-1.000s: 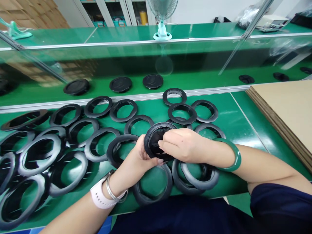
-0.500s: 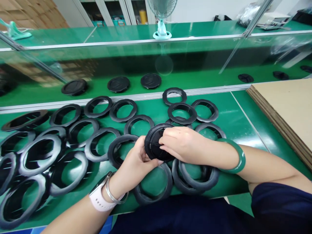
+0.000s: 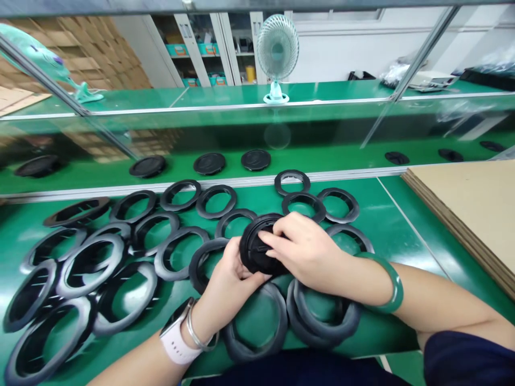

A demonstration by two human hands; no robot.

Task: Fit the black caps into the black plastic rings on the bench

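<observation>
My left hand grips a round black plastic cap by its left and lower rim, thumb in front. The cap is tilted, its recessed face with a raised bar turned toward me. My right hand is over the right part of the cap, with thumb and fingers closing on the raised bar at its middle. The right hand hides the cap's right side. Below the hands lie a dark ring and two overlapping rings on the green table.
Many black rings spread across the left of the table, some overlapping. Behind the metal rail several round black caps lie on a green surface. Stacked cardboard sheets are at the right. A small fan stands on the far shelf.
My view has tipped upward, so more of the shelf and fan shows. Both hands stay on the cap; the right hand's thumb and fingers have shifted on the cap's face.
</observation>
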